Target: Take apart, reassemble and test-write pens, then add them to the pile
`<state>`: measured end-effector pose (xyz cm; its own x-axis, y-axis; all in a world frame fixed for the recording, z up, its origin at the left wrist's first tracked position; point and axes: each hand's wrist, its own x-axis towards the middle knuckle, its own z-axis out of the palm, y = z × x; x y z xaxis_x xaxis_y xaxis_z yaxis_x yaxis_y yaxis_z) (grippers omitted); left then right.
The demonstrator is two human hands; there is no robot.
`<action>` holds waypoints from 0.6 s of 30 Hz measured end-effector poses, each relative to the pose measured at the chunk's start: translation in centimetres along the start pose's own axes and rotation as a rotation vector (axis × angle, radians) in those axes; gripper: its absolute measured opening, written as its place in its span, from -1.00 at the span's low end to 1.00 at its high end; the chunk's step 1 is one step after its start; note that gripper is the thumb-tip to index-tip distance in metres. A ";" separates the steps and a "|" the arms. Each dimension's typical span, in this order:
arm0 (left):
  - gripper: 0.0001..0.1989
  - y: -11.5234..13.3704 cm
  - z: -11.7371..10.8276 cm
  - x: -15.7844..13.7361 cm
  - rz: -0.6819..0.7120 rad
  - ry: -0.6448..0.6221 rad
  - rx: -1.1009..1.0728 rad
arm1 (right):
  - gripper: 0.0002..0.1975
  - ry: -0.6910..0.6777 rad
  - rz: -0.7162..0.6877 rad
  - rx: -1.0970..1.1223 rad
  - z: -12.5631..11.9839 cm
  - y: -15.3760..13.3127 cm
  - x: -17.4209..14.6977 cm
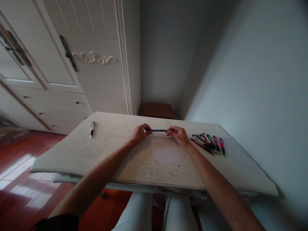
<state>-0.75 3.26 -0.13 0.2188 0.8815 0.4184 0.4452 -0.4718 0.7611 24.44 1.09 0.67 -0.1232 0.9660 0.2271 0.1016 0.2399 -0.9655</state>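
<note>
Gripping a dark-and-blue pen point(159, 130) by its left end with the left hand point(141, 132), by its right end with the right hand point(178, 133), near the far edge of the paper sheet point(166, 152). Looks light, stiff and slightly slick; best pinched near both ends.

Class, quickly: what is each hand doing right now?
Left hand: closed, holding one end of the blue-and-black pen.
Right hand: closed, holding its other end.

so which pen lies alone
The white-and-black pen at far left; the blue-and-black pen is held, other pens lie grouped at right.
</note>
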 end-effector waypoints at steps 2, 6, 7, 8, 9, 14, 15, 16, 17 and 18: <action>-0.87 0.0 -0.1 0.0 0.008 -0.005 0.003 | -0.65 -0.010 0.003 -0.012 0.0 0.1 0.0; -0.87 0.3 -0.2 0.0 0.024 -0.021 0.020 | -0.60 -0.022 0.005 -0.031 0.1 0.3 0.0; -0.87 0.4 -0.1 0.0 0.035 -0.028 0.016 | -0.59 -0.020 0.002 -0.029 0.1 0.2 0.0; -0.86 0.4 -0.1 -0.1 0.049 -0.037 0.007 | -0.59 -0.018 -0.002 -0.024 0.1 0.2 -0.1; -0.83 0.5 -0.1 -0.1 0.064 -0.048 -0.007 | -0.59 -0.013 -0.008 -0.017 0.2 0.1 -0.1; -0.47 1.0 0.2 -0.6 0.084 -0.120 -0.093 | -0.60 0.026 -0.028 0.005 0.2 -0.2 0.0; -0.43 1.1 0.3 -0.7 0.070 -0.131 -0.099 | -0.61 0.035 -0.034 0.005 0.1 -0.1 0.0; -0.45 1.2 0.3 -0.7 0.052 -0.136 -0.093 | -0.61 0.042 -0.040 0.003 0.1 0.0 0.0; -0.50 1.3 0.3 -0.7 0.038 -0.139 -0.078 | -0.62 0.049 -0.048 -0.001 0.0 0.0 0.0; -0.57 1.3 0.2 -0.7 0.029 -0.141 -0.053 | -0.62 0.054 -0.055 -0.009 0.0 0.1 0.1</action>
<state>-0.12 2.03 0.42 0.3523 0.8596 0.3700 0.3912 -0.4944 0.7762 24.43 1.18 0.60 -0.0756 0.9551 0.2864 0.1049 0.2932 -0.9503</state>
